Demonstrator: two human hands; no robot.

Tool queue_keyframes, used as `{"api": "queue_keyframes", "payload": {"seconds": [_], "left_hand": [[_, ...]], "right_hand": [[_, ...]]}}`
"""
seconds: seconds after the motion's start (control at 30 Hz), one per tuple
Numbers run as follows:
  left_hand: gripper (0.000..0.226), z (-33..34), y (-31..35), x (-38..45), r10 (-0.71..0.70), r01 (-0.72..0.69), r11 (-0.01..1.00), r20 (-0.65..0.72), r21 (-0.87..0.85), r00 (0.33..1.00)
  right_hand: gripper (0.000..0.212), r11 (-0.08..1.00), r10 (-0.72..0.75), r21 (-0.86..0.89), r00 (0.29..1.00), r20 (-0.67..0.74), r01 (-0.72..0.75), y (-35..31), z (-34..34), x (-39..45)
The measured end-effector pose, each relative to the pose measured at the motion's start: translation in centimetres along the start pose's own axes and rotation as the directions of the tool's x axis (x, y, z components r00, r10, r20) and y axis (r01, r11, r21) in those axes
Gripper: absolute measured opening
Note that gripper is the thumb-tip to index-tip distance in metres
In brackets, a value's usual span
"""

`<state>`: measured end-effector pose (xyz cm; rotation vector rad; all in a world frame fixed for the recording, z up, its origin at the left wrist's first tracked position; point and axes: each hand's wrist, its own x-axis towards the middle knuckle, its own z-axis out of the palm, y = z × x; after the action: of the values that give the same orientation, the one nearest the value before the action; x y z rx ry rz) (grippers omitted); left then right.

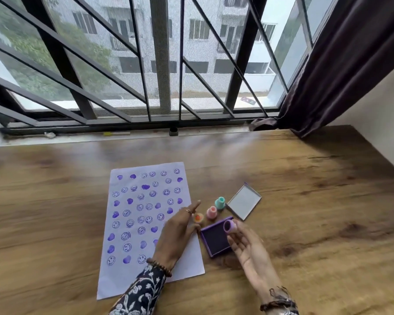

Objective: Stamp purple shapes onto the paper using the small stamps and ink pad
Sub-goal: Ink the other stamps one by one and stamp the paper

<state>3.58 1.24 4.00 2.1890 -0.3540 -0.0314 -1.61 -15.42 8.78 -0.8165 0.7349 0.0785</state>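
— Where is your stamp (229, 226) now?
— Your right hand (248, 248) pinches it above the ink pad (215, 239), which lies beside the right edge of the paper (146, 223).
— And your left hand (176, 233)?
— It hovers over the paper with relaxed fingers, holding nothing.

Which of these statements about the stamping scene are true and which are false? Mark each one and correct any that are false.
1. The right hand holds a purple stamp above the ink pad. True.
2. The ink pad lies on the paper. False: it lies on the wooden table, beside the paper's right edge.
3. The paper bears purple hearts and smiley faces. True.
4. The pad's lid covers the ink. False: it lies apart, behind the pad.
5. The teal stamp is in the left hand. False: it stands on the table by the pink stamp.
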Motion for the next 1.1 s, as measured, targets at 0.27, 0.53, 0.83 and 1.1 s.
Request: {"api": "queue_keyframes", "payload": {"seconds": [0.27, 0.53, 0.83, 1.1], "left_hand": [[0.075, -0.1, -0.2, -1.8, 0.095, -0.106, 0.991, 0.130, 0.080, 0.987], [0.075, 0.8, -1.4, -2.3, 0.146, -0.189, 0.952, 0.185, 0.240, 0.972], [0.076, 1.2, -2.0, -2.6, 0.150, -0.202, 0.938, 0.193, 0.283, 0.970], [0.070, 1.2, -1.9, -2.6, 0.157, -0.211, 0.935, 0.200, 0.284, 0.967]], "right_hand": [[0.006, 0.421, -0.533, -0.854, 0.845, 0.040, 0.306, 1.0, -1.4, 0.1], [0.012, -0.179, -0.575, -0.926, 0.728, 0.372, 0.332, 1.5, 0.3, 0.2], [0.004, -0.159, -0.247, -0.966, 0.939, 0.239, 0.204, -3.2, 3.3, 3.1], [0.011, -0.226, -0.358, -0.922, 0.854, 0.378, 0.314, -0.9, 1.6, 1.2]]}}
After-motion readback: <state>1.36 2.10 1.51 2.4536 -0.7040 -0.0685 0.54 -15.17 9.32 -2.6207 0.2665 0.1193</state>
